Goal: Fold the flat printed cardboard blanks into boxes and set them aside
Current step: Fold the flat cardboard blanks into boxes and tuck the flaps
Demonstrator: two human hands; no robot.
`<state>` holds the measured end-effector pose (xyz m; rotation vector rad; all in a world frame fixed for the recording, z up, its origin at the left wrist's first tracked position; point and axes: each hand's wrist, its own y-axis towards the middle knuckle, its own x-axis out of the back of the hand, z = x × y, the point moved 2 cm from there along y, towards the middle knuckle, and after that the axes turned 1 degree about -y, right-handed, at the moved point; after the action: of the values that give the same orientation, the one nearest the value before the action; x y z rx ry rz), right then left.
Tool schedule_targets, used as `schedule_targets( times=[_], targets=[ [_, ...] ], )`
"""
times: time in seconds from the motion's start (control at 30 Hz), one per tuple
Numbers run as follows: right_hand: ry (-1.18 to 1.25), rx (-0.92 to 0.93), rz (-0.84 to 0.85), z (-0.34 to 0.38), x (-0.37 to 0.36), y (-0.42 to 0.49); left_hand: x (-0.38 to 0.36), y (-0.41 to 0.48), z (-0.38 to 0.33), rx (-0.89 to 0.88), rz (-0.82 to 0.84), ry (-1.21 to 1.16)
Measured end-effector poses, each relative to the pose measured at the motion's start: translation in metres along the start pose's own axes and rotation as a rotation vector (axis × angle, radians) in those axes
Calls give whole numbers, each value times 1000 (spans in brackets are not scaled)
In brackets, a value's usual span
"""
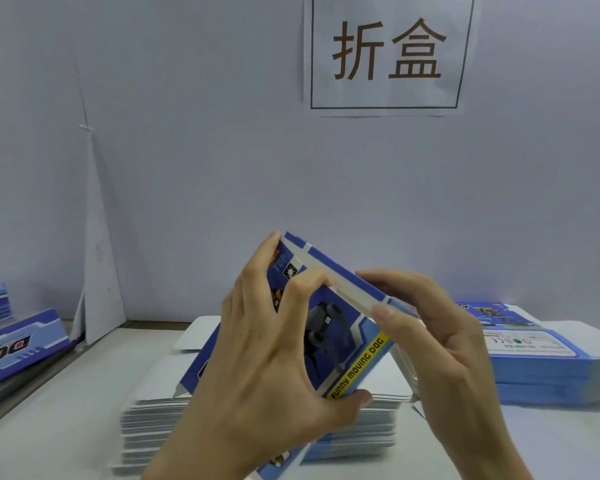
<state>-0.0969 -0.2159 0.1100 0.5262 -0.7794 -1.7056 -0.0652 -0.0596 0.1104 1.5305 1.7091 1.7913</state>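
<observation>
The left hand (271, 344) and right hand (440, 337) both gripped the half-folded box (350, 344) (above the stack of blanks (153, 424) at 6 o'clock), where uneven squeezing could crease it crookedly.

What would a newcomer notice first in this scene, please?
Dead centre, the left hand and right hand hold a partly folded blue box. A white sign with two large characters hangs above right. A stack of flat blanks lies beneath the hands, another stack far right.
</observation>
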Motion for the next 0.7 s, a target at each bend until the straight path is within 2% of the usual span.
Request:
schedule_targets(
  times=[0.2,0.3,0.37,0.43,0.53,0.63,0.7],
  targets=[
    [-27,65,37,-1,2,1,4,-1,-3,-34,-11,-4],
    [-32,52,239,-5,3,1,7,-2,-3,24,-31,-13],
    [-96,93,320,-10,4,1,7,-3,-2,59,15,-63],
    [-101,99,285,-14,5,2,9,-1,4,95,54,-182],
    [60,50,157,-17,12,5,19,3,26,215,49,-409],
    [154,47,139,-14,18,8,19,2,38,320,123,-806],
    [178,41,157,-12,16,8,11,1,36,354,100,-1114]
  ],
)
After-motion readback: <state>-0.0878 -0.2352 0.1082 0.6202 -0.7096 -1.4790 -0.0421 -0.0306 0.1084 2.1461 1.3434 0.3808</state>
